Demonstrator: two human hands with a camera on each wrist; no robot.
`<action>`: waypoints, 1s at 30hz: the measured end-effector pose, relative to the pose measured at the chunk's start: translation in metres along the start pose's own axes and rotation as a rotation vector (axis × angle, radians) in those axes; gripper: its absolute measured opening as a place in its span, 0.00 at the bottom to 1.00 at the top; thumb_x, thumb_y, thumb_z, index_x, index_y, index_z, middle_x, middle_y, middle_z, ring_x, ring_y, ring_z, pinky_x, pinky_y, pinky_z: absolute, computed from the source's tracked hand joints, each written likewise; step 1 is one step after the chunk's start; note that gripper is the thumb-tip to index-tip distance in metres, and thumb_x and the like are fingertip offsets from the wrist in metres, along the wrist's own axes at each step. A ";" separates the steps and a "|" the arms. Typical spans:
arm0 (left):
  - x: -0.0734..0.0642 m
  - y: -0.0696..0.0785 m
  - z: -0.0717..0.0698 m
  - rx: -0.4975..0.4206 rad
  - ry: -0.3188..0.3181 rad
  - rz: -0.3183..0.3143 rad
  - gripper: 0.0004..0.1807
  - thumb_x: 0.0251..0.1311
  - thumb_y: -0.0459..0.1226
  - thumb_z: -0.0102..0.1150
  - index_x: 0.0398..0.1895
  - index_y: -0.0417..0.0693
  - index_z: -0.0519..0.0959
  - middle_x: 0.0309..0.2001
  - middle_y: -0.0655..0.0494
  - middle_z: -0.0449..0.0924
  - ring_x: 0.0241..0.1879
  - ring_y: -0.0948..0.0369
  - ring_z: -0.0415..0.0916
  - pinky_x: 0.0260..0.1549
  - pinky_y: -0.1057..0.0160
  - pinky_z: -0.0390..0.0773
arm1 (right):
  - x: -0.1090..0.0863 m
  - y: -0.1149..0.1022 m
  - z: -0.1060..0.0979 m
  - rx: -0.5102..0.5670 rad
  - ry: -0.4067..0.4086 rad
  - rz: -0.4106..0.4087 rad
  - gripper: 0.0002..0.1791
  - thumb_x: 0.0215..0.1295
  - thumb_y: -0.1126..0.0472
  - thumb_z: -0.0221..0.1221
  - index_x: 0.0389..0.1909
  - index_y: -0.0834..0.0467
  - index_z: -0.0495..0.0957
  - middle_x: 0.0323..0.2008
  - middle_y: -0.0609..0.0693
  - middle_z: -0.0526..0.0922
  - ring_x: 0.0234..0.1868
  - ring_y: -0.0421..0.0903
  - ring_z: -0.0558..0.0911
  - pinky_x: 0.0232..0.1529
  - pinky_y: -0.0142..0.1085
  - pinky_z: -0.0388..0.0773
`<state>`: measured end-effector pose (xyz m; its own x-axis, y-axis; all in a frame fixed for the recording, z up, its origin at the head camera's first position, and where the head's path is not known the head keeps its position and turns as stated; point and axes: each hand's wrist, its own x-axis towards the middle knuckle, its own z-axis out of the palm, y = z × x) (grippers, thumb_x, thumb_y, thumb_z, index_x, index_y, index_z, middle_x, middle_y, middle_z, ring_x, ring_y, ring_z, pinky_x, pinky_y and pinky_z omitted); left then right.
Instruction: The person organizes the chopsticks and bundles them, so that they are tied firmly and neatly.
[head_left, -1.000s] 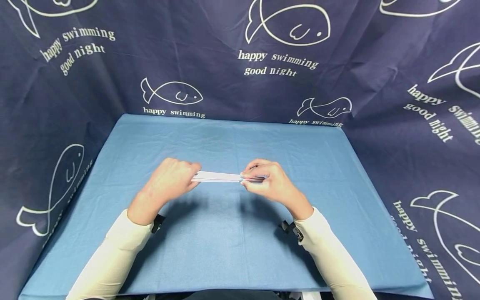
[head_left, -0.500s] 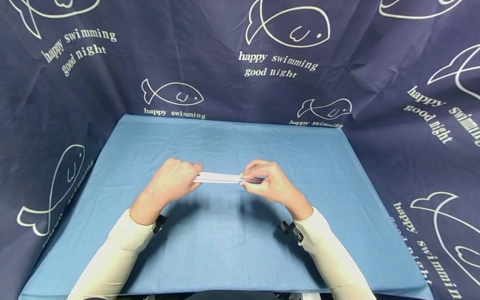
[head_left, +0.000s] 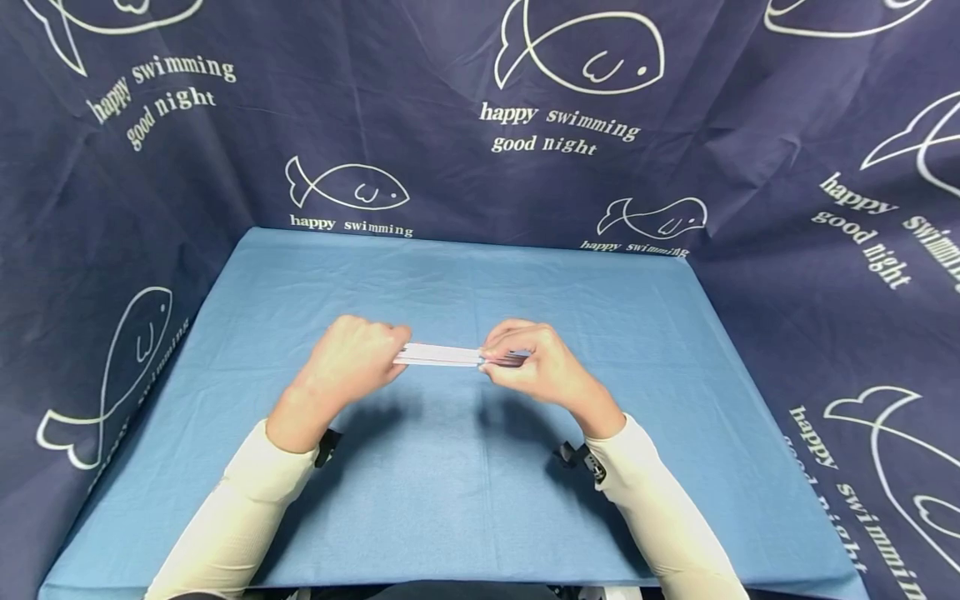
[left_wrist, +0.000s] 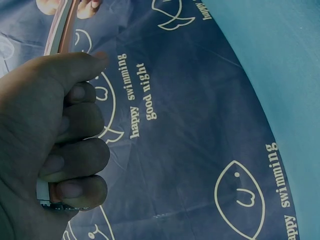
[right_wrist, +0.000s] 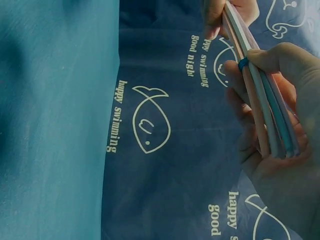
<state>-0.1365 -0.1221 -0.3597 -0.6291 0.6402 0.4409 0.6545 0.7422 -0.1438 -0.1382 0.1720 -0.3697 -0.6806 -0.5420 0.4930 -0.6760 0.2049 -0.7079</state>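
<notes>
A bundle of long, slim sticks (head_left: 441, 356) in pale pastel colours spans the space between the two hands, lifted above the table. My left hand (head_left: 352, 358) holds its left end, with the fingers curled round it in the left wrist view. Near the other end, my right hand (head_left: 536, 360) pinches the bundle between thumb and fingers. A blue band (right_wrist: 243, 63) circles the sticks beside the right thumb. Beyond that band, toward the right palm, the sticks (right_wrist: 270, 115) spread slightly apart. What kind of sticks they are cannot be told.
A blue cloth (head_left: 480, 500) covers the table under the hands. Dark blue curtains (head_left: 450, 83) with white fish drawings and lettering hang at the back and both sides. Shadows of both hands fall on the cloth.
My left hand has moved slightly to the right, and a shorter stretch of the bundle shows between the hands. The right hand keeps almost the same place.
</notes>
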 end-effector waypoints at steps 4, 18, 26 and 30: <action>0.001 0.003 0.000 0.005 0.001 0.007 0.15 0.54 0.38 0.71 0.21 0.50 0.72 0.14 0.59 0.69 0.11 0.60 0.63 0.12 0.58 0.64 | 0.001 -0.002 0.002 0.001 -0.007 0.012 0.08 0.52 0.76 0.73 0.32 0.61 0.91 0.36 0.58 0.89 0.41 0.42 0.86 0.42 0.26 0.82; 0.003 0.008 0.004 0.036 0.017 0.019 0.16 0.55 0.38 0.71 0.20 0.50 0.72 0.13 0.60 0.68 0.11 0.61 0.61 0.11 0.58 0.65 | 0.005 -0.003 0.005 -0.130 -0.092 0.041 0.06 0.58 0.70 0.74 0.32 0.55 0.91 0.39 0.52 0.89 0.41 0.44 0.84 0.41 0.30 0.82; 0.006 0.011 0.004 0.031 0.001 0.017 0.15 0.55 0.38 0.71 0.20 0.50 0.73 0.13 0.60 0.69 0.11 0.61 0.62 0.11 0.57 0.66 | 0.006 -0.005 0.006 -0.084 -0.100 0.099 0.06 0.58 0.71 0.73 0.32 0.56 0.90 0.38 0.51 0.88 0.39 0.42 0.83 0.39 0.29 0.82; 0.007 0.012 0.005 0.031 -0.004 0.008 0.15 0.56 0.37 0.71 0.21 0.49 0.73 0.13 0.59 0.69 0.11 0.61 0.63 0.12 0.58 0.66 | 0.010 -0.007 0.006 -0.088 -0.106 0.111 0.05 0.58 0.70 0.73 0.32 0.57 0.90 0.38 0.50 0.87 0.38 0.42 0.83 0.40 0.29 0.81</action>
<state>-0.1351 -0.1075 -0.3622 -0.6258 0.6464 0.4364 0.6458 0.7432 -0.1748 -0.1382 0.1601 -0.3628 -0.7220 -0.5942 0.3545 -0.6233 0.3361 -0.7061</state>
